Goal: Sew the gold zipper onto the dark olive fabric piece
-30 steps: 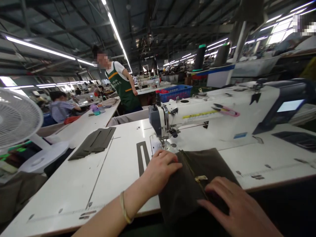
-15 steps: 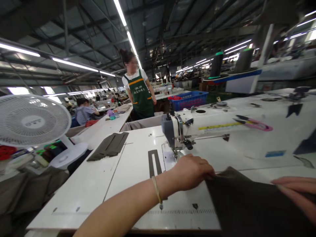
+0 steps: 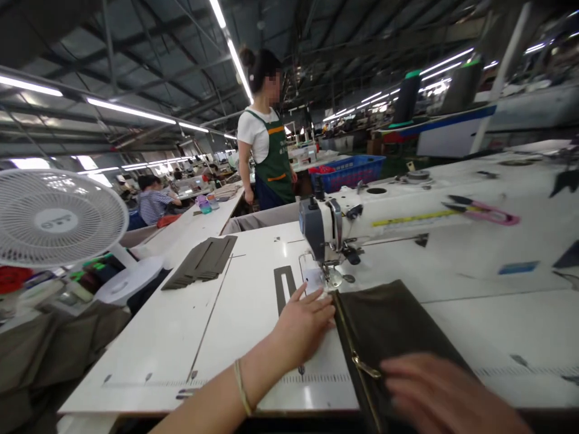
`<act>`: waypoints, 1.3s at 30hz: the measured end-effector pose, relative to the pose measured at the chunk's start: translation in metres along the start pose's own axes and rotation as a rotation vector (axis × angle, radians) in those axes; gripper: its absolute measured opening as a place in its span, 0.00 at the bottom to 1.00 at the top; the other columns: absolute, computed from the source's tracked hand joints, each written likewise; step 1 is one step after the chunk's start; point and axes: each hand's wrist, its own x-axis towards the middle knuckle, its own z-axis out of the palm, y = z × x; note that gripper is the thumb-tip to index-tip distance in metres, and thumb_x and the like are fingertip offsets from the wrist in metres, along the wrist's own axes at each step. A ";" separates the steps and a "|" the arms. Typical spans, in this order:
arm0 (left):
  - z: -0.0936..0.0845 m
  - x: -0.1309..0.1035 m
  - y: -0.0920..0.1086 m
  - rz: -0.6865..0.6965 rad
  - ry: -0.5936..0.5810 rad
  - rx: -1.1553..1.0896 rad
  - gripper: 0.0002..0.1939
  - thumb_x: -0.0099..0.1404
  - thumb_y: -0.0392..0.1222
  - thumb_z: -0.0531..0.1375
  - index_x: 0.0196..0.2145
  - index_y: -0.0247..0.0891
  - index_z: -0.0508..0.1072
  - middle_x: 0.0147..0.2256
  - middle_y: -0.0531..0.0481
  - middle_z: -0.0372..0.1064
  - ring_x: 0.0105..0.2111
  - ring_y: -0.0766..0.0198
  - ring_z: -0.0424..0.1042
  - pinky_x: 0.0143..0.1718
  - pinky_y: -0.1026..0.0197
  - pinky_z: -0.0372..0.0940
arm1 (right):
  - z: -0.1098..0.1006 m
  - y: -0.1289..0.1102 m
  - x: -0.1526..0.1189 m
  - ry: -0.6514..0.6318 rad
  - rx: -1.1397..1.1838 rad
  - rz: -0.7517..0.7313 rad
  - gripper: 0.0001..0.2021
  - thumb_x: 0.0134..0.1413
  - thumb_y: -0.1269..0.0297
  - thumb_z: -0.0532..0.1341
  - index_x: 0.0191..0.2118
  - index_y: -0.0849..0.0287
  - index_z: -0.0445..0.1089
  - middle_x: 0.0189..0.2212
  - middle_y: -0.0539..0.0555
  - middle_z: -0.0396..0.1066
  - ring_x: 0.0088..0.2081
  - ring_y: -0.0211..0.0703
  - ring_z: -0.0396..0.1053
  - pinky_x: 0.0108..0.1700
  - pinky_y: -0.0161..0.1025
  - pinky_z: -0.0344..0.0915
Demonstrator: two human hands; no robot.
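A dark olive fabric piece [image 3: 398, 325] with a brass-coloured zipper [image 3: 346, 328] along its left edge lies on the sewing table. Its zipper pull [image 3: 365, 366] hangs toward the right. The zipper's far end is close to the needle area of the sewing machine [image 3: 319, 232]. My left hand [image 3: 301, 328] lies with fingers stretched out, fingertips at that far end, just in front of the presser foot. Over the near part of the fabric, beside the zipper pull, my right hand [image 3: 438, 392] is stretched out and blurred; whether it touches the cloth is unclear.
A slotted dark fabric strip [image 3: 284, 289] lies left of the needle. Further left are stacked fabric pieces [image 3: 201, 262] and a white fan [image 3: 58, 220]. Pink-handled snips [image 3: 486, 211] rest on the machine. A person in a green apron [image 3: 271, 150] stands beyond the table.
The fabric has come down and left, now flat with its zipper showing near the needle. My left hand has let go of its corner and opened; my right hand has moved left over the cloth.
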 end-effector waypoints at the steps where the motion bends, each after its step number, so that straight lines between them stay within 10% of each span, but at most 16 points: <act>1: -0.001 -0.003 0.006 -0.054 -0.015 -0.044 0.20 0.68 0.48 0.54 0.54 0.36 0.64 0.56 0.44 0.62 0.60 0.52 0.55 0.62 0.40 0.44 | -0.006 0.015 0.007 -0.021 -0.056 0.149 0.12 0.65 0.60 0.50 0.44 0.56 0.68 0.40 0.55 0.71 0.40 0.50 0.69 0.43 0.45 0.66; 5: -0.004 -0.004 0.027 -0.103 -0.093 -0.121 0.49 0.56 0.72 0.52 0.62 0.31 0.51 0.62 0.37 0.49 0.64 0.44 0.42 0.62 0.33 0.32 | -0.005 0.088 0.029 -0.280 -0.178 0.686 0.26 0.60 0.43 0.45 0.28 0.59 0.67 0.27 0.61 0.69 0.33 0.59 0.69 0.38 0.53 0.65; 11: 0.005 0.011 0.018 -0.123 -0.139 -0.087 0.54 0.52 0.75 0.51 0.62 0.28 0.51 0.62 0.33 0.46 0.64 0.43 0.41 0.61 0.32 0.29 | 0.032 0.126 0.048 -0.334 -0.224 0.784 0.14 0.62 0.57 0.50 0.31 0.59 0.65 0.27 0.56 0.70 0.29 0.47 0.71 0.28 0.38 0.66; 17: 0.008 0.017 0.014 -0.152 -0.155 0.010 0.55 0.50 0.77 0.52 0.59 0.25 0.57 0.61 0.29 0.49 0.63 0.38 0.43 0.61 0.31 0.32 | 0.033 0.112 0.060 -0.412 -0.429 0.695 0.10 0.63 0.66 0.49 0.41 0.65 0.65 0.21 0.58 0.67 0.24 0.56 0.69 0.26 0.45 0.63; 21: 0.008 0.018 0.016 -0.149 -0.179 0.000 0.56 0.49 0.77 0.52 0.59 0.24 0.56 0.61 0.29 0.48 0.63 0.38 0.43 0.61 0.32 0.32 | 0.029 0.084 0.056 -0.353 -0.480 0.445 0.18 0.63 0.67 0.45 0.52 0.73 0.61 0.47 0.73 0.65 0.50 0.64 0.63 0.48 0.58 0.60; 25: 0.009 0.018 0.015 -0.159 -0.204 0.012 0.58 0.47 0.77 0.54 0.59 0.23 0.55 0.62 0.28 0.46 0.63 0.35 0.40 0.61 0.32 0.31 | 0.028 0.056 0.018 -0.297 -0.332 0.020 0.24 0.67 0.58 0.40 0.62 0.68 0.50 0.60 0.64 0.50 0.61 0.53 0.46 0.58 0.57 0.50; 39: 0.010 0.009 0.010 -0.147 -0.196 -0.121 0.62 0.46 0.77 0.55 0.64 0.29 0.42 0.64 0.33 0.37 0.64 0.39 0.36 0.61 0.32 0.29 | 0.064 0.066 0.037 -0.391 -0.043 0.064 0.22 0.67 0.63 0.41 0.61 0.66 0.55 0.59 0.61 0.53 0.61 0.48 0.49 0.59 0.58 0.51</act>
